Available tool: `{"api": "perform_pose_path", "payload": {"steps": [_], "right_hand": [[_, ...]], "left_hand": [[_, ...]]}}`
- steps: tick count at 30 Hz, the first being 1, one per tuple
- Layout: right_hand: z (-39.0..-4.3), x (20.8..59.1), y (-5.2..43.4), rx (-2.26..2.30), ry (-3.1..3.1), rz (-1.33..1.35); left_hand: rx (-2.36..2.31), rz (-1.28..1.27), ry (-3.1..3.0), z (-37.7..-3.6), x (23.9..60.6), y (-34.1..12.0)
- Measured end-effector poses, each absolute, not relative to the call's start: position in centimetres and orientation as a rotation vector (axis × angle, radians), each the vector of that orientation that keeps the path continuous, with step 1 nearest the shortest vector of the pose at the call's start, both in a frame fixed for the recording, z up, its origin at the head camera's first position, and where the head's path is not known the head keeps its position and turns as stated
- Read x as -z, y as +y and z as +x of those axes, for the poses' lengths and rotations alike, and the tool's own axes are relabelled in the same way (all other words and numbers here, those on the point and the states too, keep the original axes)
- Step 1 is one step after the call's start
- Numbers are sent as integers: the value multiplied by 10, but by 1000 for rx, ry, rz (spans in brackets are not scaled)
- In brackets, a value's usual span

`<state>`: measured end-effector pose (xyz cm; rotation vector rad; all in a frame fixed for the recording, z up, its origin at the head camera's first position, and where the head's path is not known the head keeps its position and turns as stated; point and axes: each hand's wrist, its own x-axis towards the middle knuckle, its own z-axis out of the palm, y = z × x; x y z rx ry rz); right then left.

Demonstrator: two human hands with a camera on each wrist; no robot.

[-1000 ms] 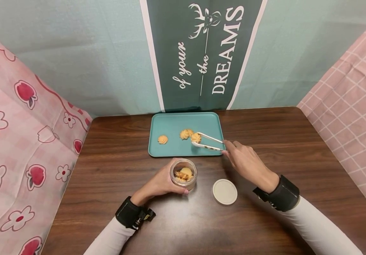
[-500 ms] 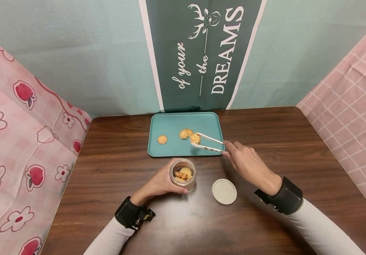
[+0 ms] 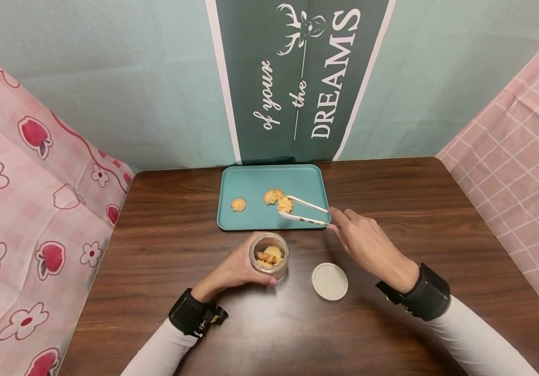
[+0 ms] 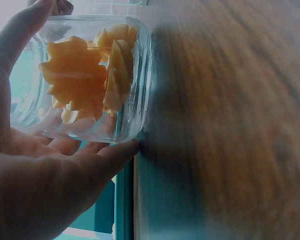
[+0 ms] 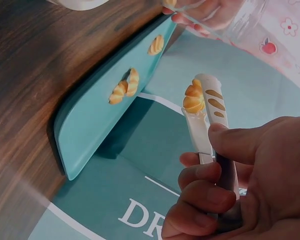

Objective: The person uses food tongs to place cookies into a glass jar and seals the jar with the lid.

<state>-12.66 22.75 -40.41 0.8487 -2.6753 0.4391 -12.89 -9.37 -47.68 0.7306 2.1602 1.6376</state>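
My right hand (image 3: 344, 223) grips white tongs (image 3: 306, 211) over the right part of a teal tray (image 3: 250, 183). The tong tips pinch a swirled butter cookie (image 3: 285, 204); in the right wrist view this cookie (image 5: 194, 97) hangs clear of the tray (image 5: 85, 130). Two more cookies lie on the tray, one in the middle (image 3: 273, 196) and one to the left (image 3: 238, 204). My left hand (image 3: 243, 263) wraps round a small open glass jar (image 3: 269, 256) standing just in front of the tray. The jar (image 4: 85, 80) holds several cookies.
A round cream lid (image 3: 329, 281) lies flat on the dark wooden table (image 3: 415, 209), to the right of the jar. Pink patterned cloths hang at both sides, and a green banner hangs behind the tray.
The tongs and the pinched cookie have crept slightly to the left over the tray. The left hand and the jar have stayed put.
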Motion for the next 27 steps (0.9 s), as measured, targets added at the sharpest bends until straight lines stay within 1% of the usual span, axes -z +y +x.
{"api": "perform_pose_path", "payload": {"steps": [27], "right_hand": [[-101, 387, 223, -452, -2575, 903]], "left_hand": [[-1625, 748, 2173, -129, 478, -94]]}}
